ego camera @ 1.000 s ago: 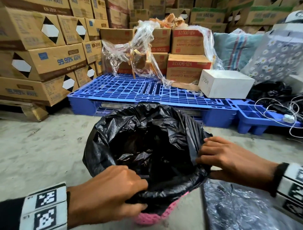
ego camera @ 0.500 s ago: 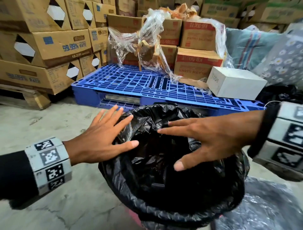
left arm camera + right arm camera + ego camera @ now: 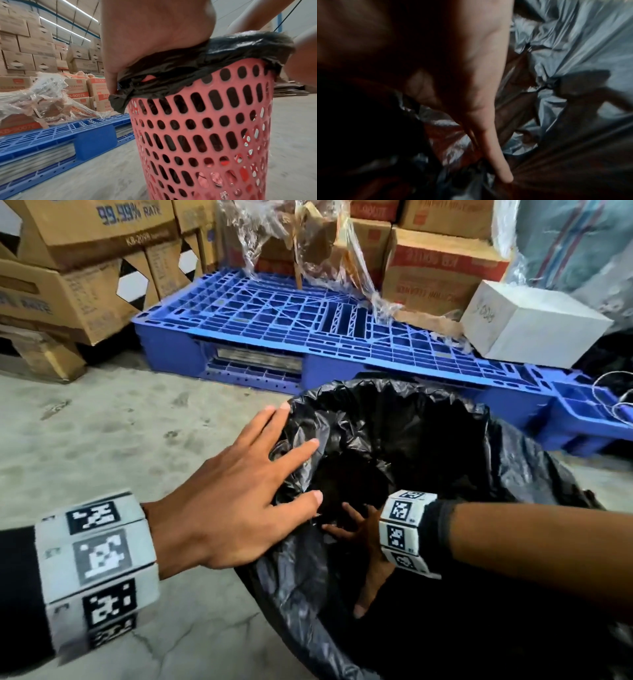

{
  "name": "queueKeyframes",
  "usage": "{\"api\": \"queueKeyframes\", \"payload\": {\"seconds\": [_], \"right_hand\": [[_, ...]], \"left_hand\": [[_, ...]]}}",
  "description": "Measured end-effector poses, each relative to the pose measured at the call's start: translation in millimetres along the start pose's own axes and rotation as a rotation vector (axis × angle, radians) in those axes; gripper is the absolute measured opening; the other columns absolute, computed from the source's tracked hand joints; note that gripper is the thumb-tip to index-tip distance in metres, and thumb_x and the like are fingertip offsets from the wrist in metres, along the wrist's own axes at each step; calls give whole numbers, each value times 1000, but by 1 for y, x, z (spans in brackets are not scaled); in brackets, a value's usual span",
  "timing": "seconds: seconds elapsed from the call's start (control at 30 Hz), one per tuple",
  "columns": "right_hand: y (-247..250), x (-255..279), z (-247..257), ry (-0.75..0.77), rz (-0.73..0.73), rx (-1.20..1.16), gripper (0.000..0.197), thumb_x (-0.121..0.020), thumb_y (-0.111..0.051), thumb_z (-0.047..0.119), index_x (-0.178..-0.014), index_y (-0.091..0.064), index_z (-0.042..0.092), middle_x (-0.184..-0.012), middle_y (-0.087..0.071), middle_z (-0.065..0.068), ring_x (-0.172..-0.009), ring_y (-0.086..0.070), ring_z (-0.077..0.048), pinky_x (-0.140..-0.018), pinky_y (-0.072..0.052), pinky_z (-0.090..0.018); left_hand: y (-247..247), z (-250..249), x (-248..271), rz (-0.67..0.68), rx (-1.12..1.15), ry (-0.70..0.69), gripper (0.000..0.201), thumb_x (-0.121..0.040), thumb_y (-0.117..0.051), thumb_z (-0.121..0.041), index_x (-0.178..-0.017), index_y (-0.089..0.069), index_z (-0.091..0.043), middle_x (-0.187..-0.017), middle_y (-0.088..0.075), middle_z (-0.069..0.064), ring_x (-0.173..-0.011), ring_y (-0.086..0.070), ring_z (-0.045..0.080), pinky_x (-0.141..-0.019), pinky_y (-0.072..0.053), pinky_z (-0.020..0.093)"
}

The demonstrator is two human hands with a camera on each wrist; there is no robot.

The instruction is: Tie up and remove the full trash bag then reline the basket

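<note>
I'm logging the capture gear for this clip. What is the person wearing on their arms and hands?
Both hands are bare, no gloves. The left hand has a boxy white wristband with black square code markers, over a black sleeve. The right hand has the same white marker band above a black sleeve cuff. No rings or watches show.

Your left hand (image 3: pixel 233 505) lies flat on the black bag's (image 3: pixel 513 474) rim; your right hand (image 3: pixel 366 546) reaches inside it.
</note>
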State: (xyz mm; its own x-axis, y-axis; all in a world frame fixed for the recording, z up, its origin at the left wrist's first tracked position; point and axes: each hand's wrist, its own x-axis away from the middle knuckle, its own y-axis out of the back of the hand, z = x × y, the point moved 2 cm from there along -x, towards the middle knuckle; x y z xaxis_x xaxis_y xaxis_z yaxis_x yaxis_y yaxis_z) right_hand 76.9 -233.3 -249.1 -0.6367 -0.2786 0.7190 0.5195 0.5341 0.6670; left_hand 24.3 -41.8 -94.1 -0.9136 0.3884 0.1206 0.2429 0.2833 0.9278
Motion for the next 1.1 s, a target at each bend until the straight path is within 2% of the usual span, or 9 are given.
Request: {"api": "queueKeyframes", "payload": {"seconds": [0.13, 0.23, 0.43, 0.5, 0.57, 0.63, 0.7, 0.93, 1.1], "right_hand": [[-13, -28, 5, 70, -62, -24, 95, -77, -56, 64, -136, 17, 50, -130, 39, -3, -141, 9, -32, -111, -3, -64], [-17, -32, 6, 82, -36, -34, 111, -55, -46, 88, -141, 13, 46, -138, 41, -7, -140, 15, -34, -109, 0, -69], [-12, -18, 7, 126, 54, -101, 116, -61, -66, 72, -144, 11, 43, -154, 31, -7, -142, 19, -40, -105, 4, -73], [7, -13, 5, 137, 82, 14, 113, -58, -61, 79, -144, 4, 45, -158, 17, -7, -144, 4, -39, -108, -3, -69], [40, 0, -1, 170, 117, 153, 106, -53, -57, 84, -142, -15, 46, -158, -21, -3, -139, -28, -36, -109, -26, -63], [71, 18, -4, 212, 208, 11, 82, -65, -65, 70, -135, -43, 33, -135, -57, -5, -121, -53, -32, -102, -43, -50], [95, 39, -13, 256, 164, -143, 61, -74, -72, 49, -126, -55, 22, -123, -65, -5, -114, -59, -27, -102, -45, -41], [100, 152, -100, -33, -142, -27, 90, -74, -57, 65, -147, -14, 35, -158, -19, -4, -143, -21, -25, -116, -23, -47], [20, 221, -150, -131, -262, -109, 124, -36, 7, 97, -145, 4, 40, -159, 12, -3, -146, 13, -19, -120, 3, -44]], "left_hand": [[1, -1, 1, -9, 60, -7, 77, -68, -12, -73, -141, -6, -50, -148, 35, -21, -127, 38, -10, -108, -2, 26], [2, -1, 2, -10, 65, -8, 77, -67, -12, -72, -141, -9, -49, -147, 36, -23, -125, 39, -12, -103, -6, 24], [0, -3, 1, 2, 71, 10, 78, -66, -10, -71, -141, -9, -50, -145, 38, -26, -123, 41, -14, -103, -6, 25], [0, -2, 2, -12, 76, 6, 78, -66, -9, -71, -141, -10, -49, -145, 38, -26, -123, 41, -14, -105, -7, 24], [1, -1, 1, -26, 84, 3, 79, -66, -10, -71, -141, -13, -48, -147, 35, -26, -124, 39, -14, -107, -9, 26], [2, -1, 1, -34, 94, 0, 79, -66, -12, -71, -141, -17, -48, -148, 32, -25, -125, 37, -14, -108, -9, 26], [1, -1, 1, -52, 110, -10, 78, -66, -14, -71, -140, -21, -47, -150, 29, -25, -127, 35, -14, -106, -8, 24], [-8, -18, -9, -115, 202, -28, 79, -66, -15, -70, -141, -21, -45, -152, 22, -24, -131, 29, -13, -108, -5, 23], [-14, -35, -27, -132, 214, -36, 79, -65, -18, -68, -140, -22, -45, -154, 17, -21, -136, 24, -6, -116, -7, 35]]}}
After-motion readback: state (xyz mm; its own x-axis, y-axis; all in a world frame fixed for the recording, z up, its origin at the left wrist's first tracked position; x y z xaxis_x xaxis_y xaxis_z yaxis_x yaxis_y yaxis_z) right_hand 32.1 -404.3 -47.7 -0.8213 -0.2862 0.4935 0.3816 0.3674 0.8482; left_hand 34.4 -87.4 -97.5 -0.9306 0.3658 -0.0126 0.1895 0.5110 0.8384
